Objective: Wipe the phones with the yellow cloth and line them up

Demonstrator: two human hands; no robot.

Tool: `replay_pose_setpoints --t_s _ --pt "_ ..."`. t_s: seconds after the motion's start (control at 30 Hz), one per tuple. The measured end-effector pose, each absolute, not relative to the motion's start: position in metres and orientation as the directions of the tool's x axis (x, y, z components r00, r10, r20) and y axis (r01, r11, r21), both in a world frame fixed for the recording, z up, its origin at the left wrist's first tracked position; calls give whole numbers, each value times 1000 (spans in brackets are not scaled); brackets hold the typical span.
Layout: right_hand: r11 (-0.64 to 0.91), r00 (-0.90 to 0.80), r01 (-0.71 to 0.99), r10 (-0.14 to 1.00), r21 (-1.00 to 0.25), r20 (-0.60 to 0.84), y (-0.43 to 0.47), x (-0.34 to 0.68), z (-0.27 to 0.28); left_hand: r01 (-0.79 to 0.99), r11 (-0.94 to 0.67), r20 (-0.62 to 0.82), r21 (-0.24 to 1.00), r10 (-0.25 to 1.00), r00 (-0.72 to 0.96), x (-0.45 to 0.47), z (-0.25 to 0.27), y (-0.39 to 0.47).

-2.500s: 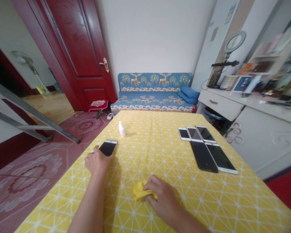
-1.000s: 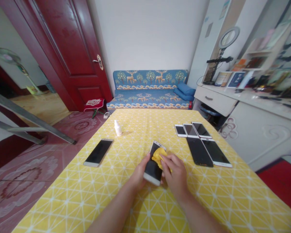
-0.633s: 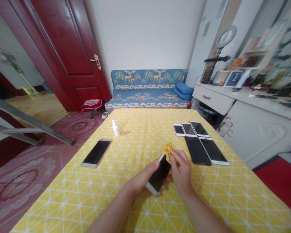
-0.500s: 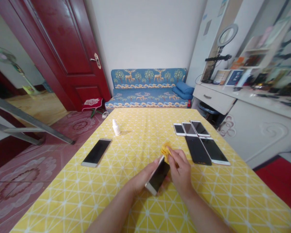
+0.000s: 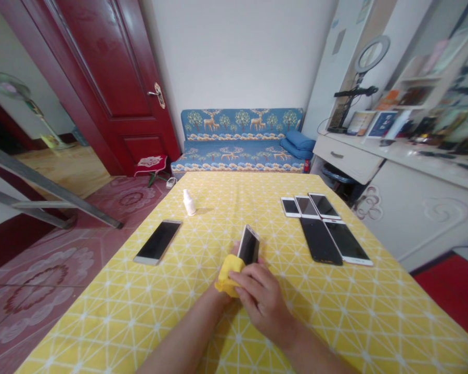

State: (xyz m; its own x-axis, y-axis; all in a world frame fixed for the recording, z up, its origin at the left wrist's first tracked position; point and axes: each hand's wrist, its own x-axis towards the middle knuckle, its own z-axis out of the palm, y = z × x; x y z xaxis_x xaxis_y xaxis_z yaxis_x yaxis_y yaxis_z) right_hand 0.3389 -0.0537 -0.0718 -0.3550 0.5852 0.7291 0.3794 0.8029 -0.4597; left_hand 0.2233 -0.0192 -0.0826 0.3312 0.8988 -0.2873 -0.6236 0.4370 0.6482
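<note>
Above the near middle of the table, my left hand [image 5: 235, 247] grips a smartphone [image 5: 249, 245] with a light frame and a dark screen. The phone is tilted upward, and most of that hand is hidden behind it and a yellow cloth [image 5: 230, 274]. My right hand [image 5: 262, 297] pinches the cloth, which lies against the phone's lower end. Off to the left rests another smartphone [image 5: 158, 242], screen dark. A small white bottle [image 5: 189, 203] stands upright beyond it.
Several phones lie grouped on the right, among them a black one [image 5: 320, 240] and a white-framed one [image 5: 348, 242]. A yellow patterned cloth covers the table [image 5: 113, 311]. Past it are a blue sofa [image 5: 237, 150], a red door [image 5: 101, 67] and a white dresser [image 5: 425, 208].
The cloth in my right hand has moved from the phone's far end down to its near end, leftward. My left hand has turned the phone more upright.
</note>
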Motion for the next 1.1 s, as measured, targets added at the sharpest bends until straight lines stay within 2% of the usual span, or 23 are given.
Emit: replay_pose_setpoints --t_s 0.17,0.27,0.4,0.53,0.63,0.7,0.8,0.9,1.1 --pt "805 -349 444 559 -392 752 -49 342 -74 -654 551 -287 519 833 474 219 -68 -18" --pt "762 -333 505 606 -406 723 -46 346 -76 -742 457 -230 491 889 395 216 -65 -16" --pt "680 -231 537 687 -499 689 -41 350 -81 -789 265 -181 555 964 197 213 -64 -12" --pt "623 -119 362 769 -694 628 -38 351 -83 -774 284 -241 566 955 173 213 -65 -8" --pt "639 -146 279 766 -717 626 -40 350 -81 -732 325 -339 598 931 136 213 -68 -6" --pt "655 -174 263 754 -708 633 -42 349 -80 -704 297 -359 645 931 64 213 -71 -5" --pt "668 -149 267 741 -695 655 -41 350 -80 -637 187 -234 748 972 11 213 -74 -6" --pt "657 -28 312 729 -687 684 -37 353 -81 -548 151 -111 823 988 105 215 -73 -7" --pt "551 194 351 748 -757 634 -30 364 -83 -420 114 -38 901 982 186 217 -59 -16"
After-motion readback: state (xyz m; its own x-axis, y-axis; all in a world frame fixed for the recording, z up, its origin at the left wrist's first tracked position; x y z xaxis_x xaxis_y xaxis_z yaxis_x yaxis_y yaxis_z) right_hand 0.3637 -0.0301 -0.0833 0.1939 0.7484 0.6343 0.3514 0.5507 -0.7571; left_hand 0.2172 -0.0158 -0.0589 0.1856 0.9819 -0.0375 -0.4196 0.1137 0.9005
